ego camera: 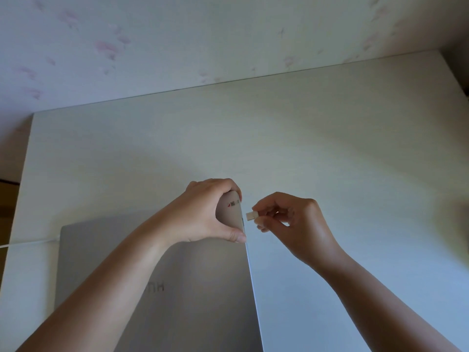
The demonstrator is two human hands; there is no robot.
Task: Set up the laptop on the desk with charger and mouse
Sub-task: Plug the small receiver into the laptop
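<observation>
Closed grey metal laptop [157, 288] flat on the pale wooden desk [330, 161], white charger cable [28, 243] at its left edge. Above its far right corner, left hand [203, 212] gripping upturned beige mouse [229, 212]; just right, right hand [291, 222] pinching small beige USB receiver [250, 215].

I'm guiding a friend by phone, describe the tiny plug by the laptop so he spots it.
Start at the closed grey laptop on the white desk. Just off its far right corner, the right hand pinches a small pale USB plug, far smaller than the mouse the left hand grips.
</observation>
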